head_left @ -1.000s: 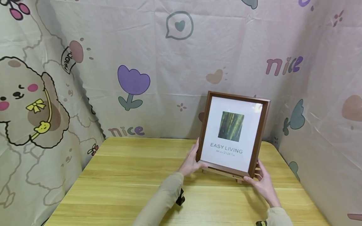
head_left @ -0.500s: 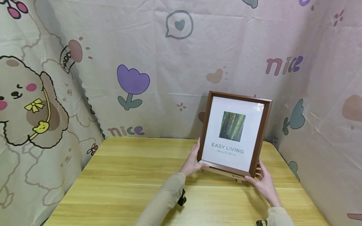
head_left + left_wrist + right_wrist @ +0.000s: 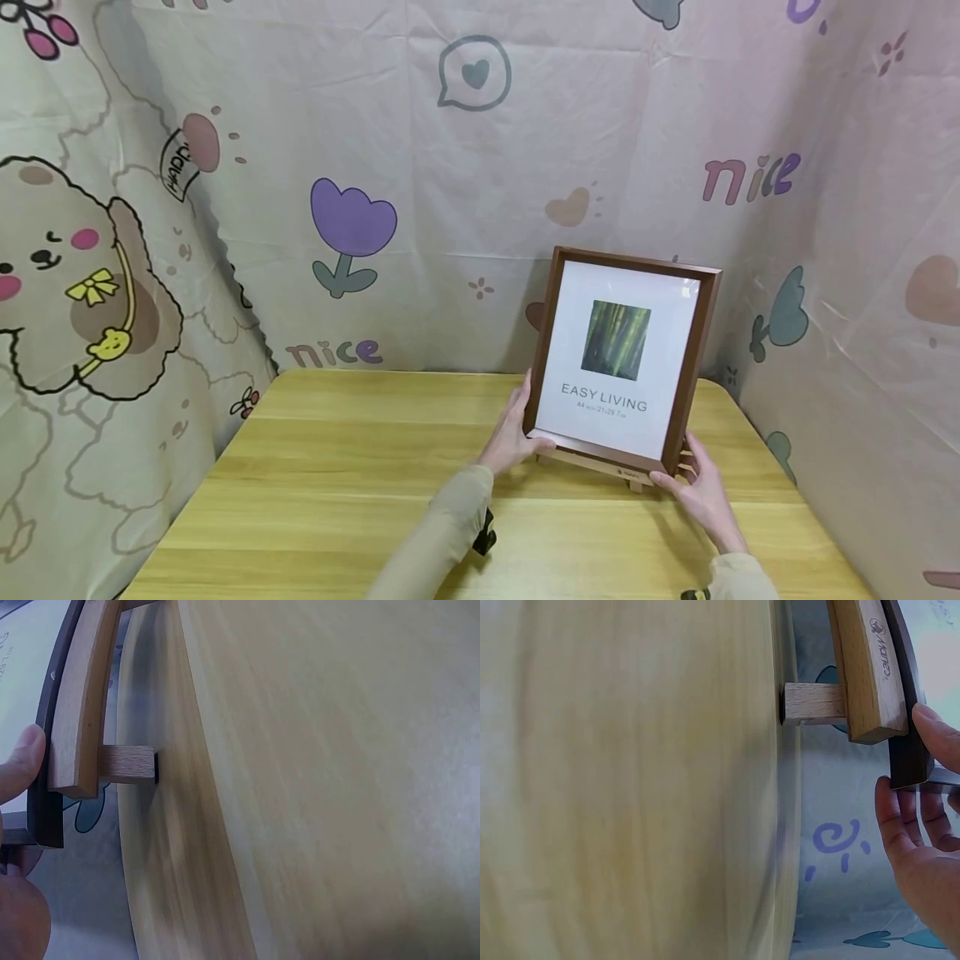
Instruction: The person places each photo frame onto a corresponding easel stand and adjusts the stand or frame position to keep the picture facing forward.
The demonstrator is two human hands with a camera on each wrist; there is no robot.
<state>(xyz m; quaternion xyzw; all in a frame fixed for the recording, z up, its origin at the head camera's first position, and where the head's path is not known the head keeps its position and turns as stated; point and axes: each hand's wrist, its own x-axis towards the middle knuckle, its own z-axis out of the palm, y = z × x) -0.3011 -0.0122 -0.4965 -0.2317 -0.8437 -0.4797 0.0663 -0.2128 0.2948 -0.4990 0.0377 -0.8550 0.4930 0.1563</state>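
A brown picture frame (image 3: 693, 367) with a white "EASY LIVING" insert leans back on a small wooden easel (image 3: 592, 463) at the right of the table. My left hand (image 3: 512, 433) grips its lower left corner, thumb on the front edge. At the lower right corner my right hand (image 3: 697, 487) holds the frame, thumb in front and fingers round the side. In the left wrist view the easel's ledge (image 3: 82, 697) lies against the frame's bottom edge, with a leg below. The right wrist view shows the ledge's printed logo and another short leg (image 3: 814, 703) on the table.
The yellow wood-grain table (image 3: 337, 467) reaches left and forward of the frame. Behind it hangs a printed cloth (image 3: 450, 183), with more cloth along the left and right sides. The frame stands near the table's back right corner.
The frame has shifted very slightly to the right, with both hands still on its lower corners. Since half a second ago the head view has tilted a little; the grip looks the same.
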